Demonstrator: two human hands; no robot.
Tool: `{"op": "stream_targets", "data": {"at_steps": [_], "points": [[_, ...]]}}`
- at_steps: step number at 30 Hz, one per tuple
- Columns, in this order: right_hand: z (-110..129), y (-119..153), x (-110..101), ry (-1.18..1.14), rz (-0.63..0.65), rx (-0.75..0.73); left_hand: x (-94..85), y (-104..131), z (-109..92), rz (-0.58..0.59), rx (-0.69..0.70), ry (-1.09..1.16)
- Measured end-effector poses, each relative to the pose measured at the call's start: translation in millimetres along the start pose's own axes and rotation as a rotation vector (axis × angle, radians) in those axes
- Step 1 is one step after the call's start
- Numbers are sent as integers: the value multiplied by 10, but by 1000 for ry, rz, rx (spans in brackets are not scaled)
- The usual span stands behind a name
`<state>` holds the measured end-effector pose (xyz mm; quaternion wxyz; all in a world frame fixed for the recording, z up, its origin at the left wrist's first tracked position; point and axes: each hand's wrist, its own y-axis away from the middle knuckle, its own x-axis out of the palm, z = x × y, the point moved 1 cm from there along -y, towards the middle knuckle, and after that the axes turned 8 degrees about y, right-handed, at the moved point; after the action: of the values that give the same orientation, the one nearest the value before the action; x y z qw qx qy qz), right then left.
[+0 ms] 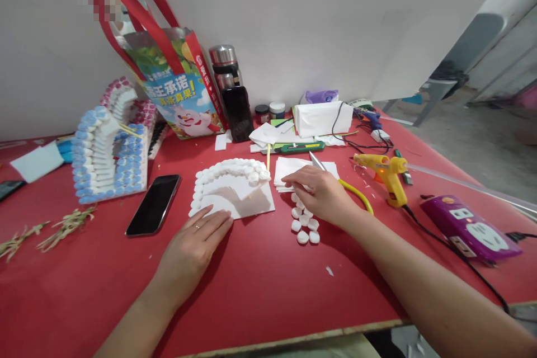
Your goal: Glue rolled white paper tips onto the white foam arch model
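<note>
Your left hand [191,243] lies flat, fingers nearly together, at the near edge of the puff-edged white board [255,205]; press lightly there, clear of the raised rows. Your right hand [321,193] is half curled above the loose white puffs [302,237]; whether it pinches one, you cannot tell from here. Lift puffs by their sides, lest they flatten. Counts: one board, about nine loose puffs showing, one glue gun [388,173] right of your right hand, one pair of scissors [356,190] beside it.

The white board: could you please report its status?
Left hand open at near edge of white board; far edge lined with white puffs. Right hand above loose white pieces, grip unclear. Scissors close beside it.
</note>
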<state>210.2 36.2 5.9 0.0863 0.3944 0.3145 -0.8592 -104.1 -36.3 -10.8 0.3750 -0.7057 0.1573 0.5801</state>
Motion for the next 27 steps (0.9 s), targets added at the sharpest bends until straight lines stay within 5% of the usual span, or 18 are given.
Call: {"op": "stream_targets", "data": {"at_steps": [4, 10, 15, 21, 27], "points": [[-17, 5, -25, 13, -10, 69, 61, -83, -100, -4, -90, -53], [-34, 13, -42, 15, -3, 136, 158, -278, -564, 57, -130, 4], [-38, 17, -40, 17, 17, 126, 88, -417, -797, 87, -4, 242], [-54, 23, -70, -5, -34, 170, -72, -341, -886, -183, 27, 136], [-4, 31, -105, -50, -35, 124, -188, -425, -1133, -255, 147, 321]]}}
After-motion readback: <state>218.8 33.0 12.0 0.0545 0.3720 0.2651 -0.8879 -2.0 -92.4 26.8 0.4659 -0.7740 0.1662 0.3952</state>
